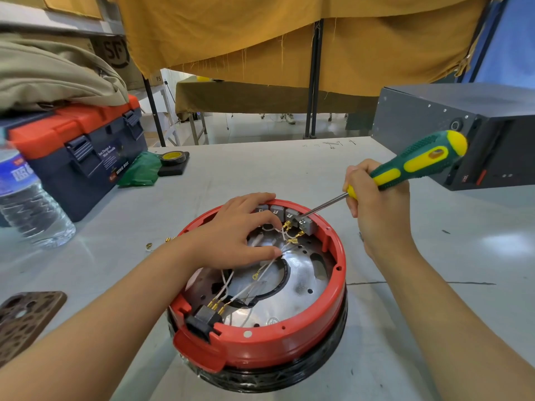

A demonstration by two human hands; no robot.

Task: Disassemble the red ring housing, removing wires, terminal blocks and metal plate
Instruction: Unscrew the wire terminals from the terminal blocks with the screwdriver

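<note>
Screwdriver (405, 172) in right hand (376, 209) grip, tip at terminal blocks (289, 215)

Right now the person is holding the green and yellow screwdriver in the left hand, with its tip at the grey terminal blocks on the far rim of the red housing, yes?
Not quite: the head view shows the screwdriver gripped in the right hand, not the left. The left hand rests on the red housing. The tip is indeed at the grey terminal blocks on the far rim.
</note>
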